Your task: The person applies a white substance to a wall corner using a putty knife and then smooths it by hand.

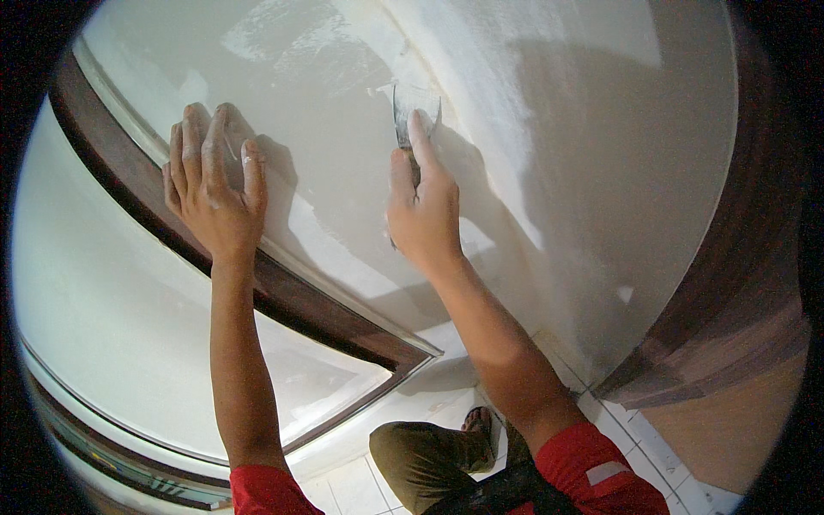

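Note:
My right hand (pixel 425 202) is wrapped round the handle of a putty knife (pixel 415 107), its index finger stretched along the blade. White filler covers the blade, whose tip meets the wall near the inner corner. My left hand (pixel 215 184), dusted white, has its fingers spread over the grey-white wall (pixel 335 163) beside a dark wooden frame; a bit of filler sits on its thumb. Whether the left palm touches the wall I cannot tell. Smeared white patches (pixel 300 39) mark the wall above and around the knife.
A dark brown wooden frame (pixel 318 296) with a pale panel runs along the left. Another dark wooden frame (pixel 687 309) borders the wall on the right. White floor tiles (pixel 356 481) lie below, where my sandalled foot (pixel 477 425) shows.

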`<act>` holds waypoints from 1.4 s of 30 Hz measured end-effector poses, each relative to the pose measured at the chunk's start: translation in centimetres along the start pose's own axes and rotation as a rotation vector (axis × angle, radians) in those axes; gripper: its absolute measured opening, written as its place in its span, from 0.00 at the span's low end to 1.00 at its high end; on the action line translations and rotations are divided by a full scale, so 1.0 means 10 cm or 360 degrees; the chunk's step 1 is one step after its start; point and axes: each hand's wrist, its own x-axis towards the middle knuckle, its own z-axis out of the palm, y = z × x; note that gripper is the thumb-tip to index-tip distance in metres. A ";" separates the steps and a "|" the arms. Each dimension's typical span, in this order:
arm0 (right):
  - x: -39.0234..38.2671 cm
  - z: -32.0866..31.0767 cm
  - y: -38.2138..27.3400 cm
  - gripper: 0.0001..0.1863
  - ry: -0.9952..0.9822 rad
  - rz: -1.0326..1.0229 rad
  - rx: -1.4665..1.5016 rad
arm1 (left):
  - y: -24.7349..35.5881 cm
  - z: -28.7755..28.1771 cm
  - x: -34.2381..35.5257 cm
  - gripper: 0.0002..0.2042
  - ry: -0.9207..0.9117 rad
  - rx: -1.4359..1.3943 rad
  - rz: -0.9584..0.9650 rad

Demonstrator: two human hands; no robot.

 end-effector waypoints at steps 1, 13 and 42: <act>0.01 0.01 0.00 0.28 0.0001 0.0013 -0.0005 | 0.00 0.01 -0.01 0.24 -0.0005 0.0010 -0.0009; 0.02 0.09 -0.03 0.29 0.0074 -0.0011 0.0108 | -0.03 0.07 -0.01 0.23 0.0036 -0.0092 -0.0035; -0.11 0.12 -0.05 0.29 0.0186 0.0239 0.0247 | -0.07 0.08 -0.01 0.23 0.0029 -0.0078 -0.0023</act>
